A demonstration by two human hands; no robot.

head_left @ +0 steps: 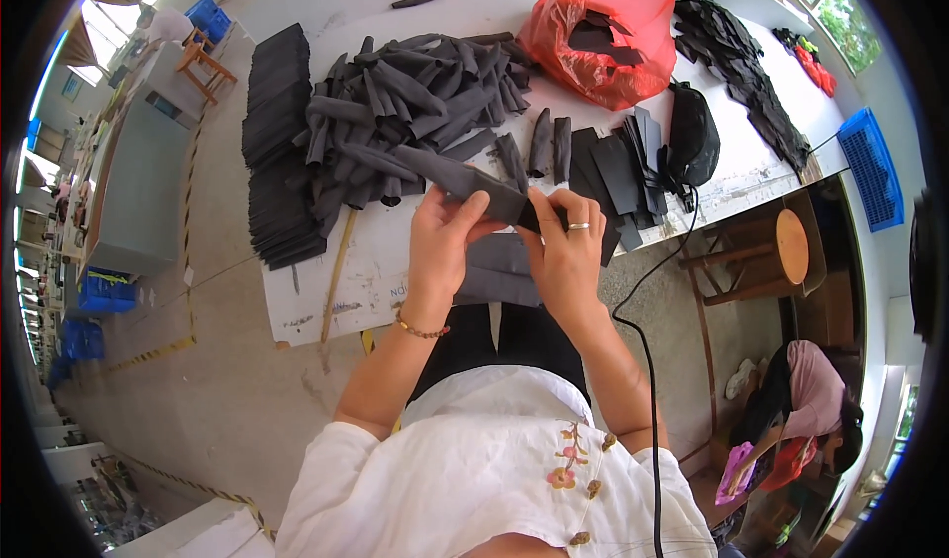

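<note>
Between my two hands, over the table's near edge, is a dark grey fabric sleeve (442,174). My left hand (442,237) is closed around its middle, thumb on top. My right hand (568,242) pinches its right end, where a flat black piece (502,200) shows; whether that piece sits inside the sleeve I cannot tell. Just beyond are a few separate rolled sleeves (540,143). A big heap of similar sleeves (415,88) lies past my left hand. Several flat black strips (615,172) lie right of my right hand. Folded grey fabric (494,269) lies below my hands.
A neat stack of dark pieces (277,153) lines the white table's (297,306) left side. Farther back are a red plastic bag (603,39) and black strips (741,74). A black pouch (694,135) and cable (647,350) lie right, near a stool (789,247) and another person (816,390).
</note>
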